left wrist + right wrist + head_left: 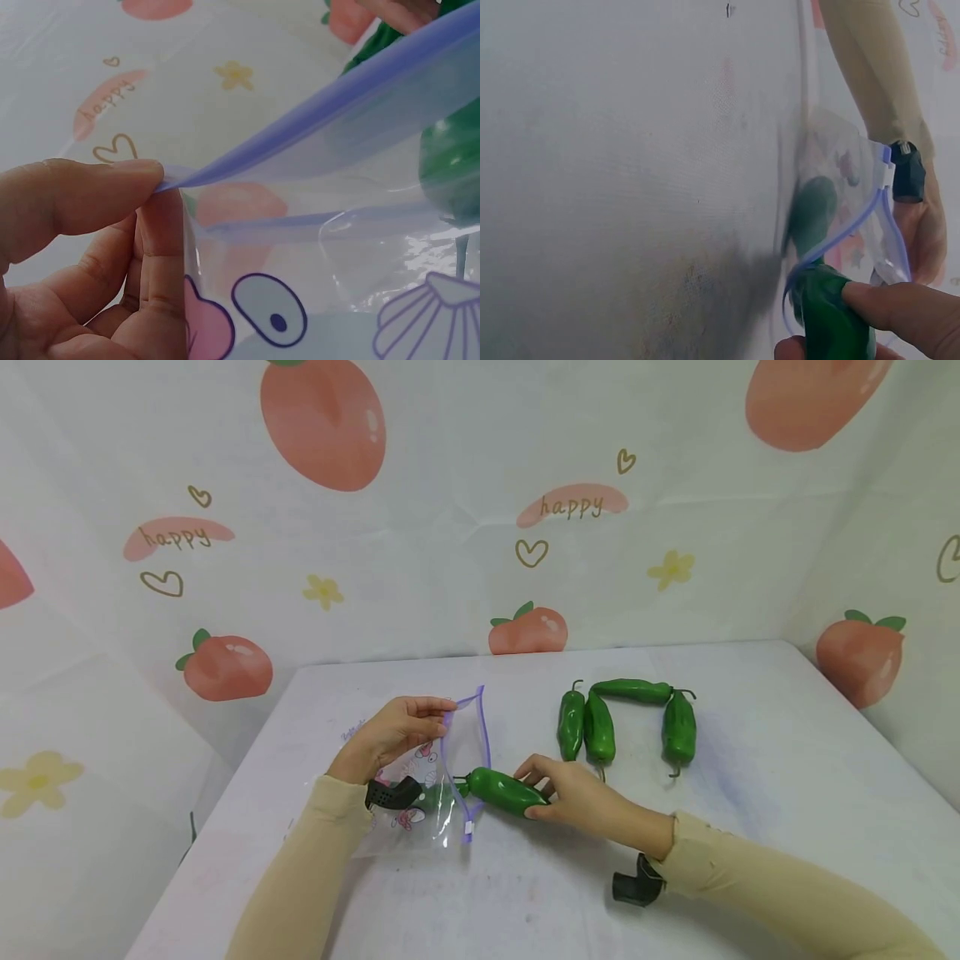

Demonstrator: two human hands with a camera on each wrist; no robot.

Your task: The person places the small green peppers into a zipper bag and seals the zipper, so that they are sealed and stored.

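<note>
Two tan sleeves (pixel 772 881) lie nearest. One clear zip bag (pixel 429 841) sits at seven o'clock, its purple rim (pixel 485 727) pinched by the left hand (pixel 393 735), thumb against finger. The right hand (pixel 576 797) curls fingers round one green pepper (pixel 504 790) at six o'clock, stem end at the bag's mouth. Four loose peppers (pixel 600 731) lie at four o'clock; at least one bagged pepper (pixel 815 201) shows. Bagging seems the step; next calls for easing this one inside.

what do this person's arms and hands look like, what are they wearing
Both arms are in plain beige long sleeves: left sleeve, right sleeve. A chunky black device sits at each wrist, left device and right device. The left hand and right hand show no gloves.
</note>
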